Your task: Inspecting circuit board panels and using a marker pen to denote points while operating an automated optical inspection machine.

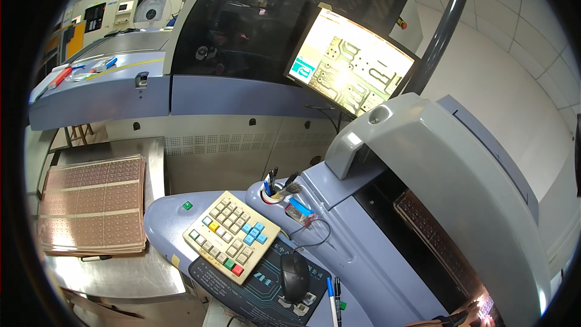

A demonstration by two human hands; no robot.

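At the lower right rim, a dark, partly cut-off hand, which I take as my left hand (463,315), reaches into the machine's slot. It is beside a brightly lit spot on a panel; its fingers are too dim and small to read. My right hand cannot be made out. Inside the slot lies a copper-coloured circuit board panel (423,227), running toward the hand. A monitor (354,63) above displays a magnified view of circuit traces.
A cream keypad (233,236) and a black mouse (295,277) rest on a dark mat (221,284), with pens (332,303) at its right. Behind stands a pen cup (272,198). Stacked copper panels (91,206) lie on a metal table (154,172) at left. A grey machine cover (448,163) arches overhead.
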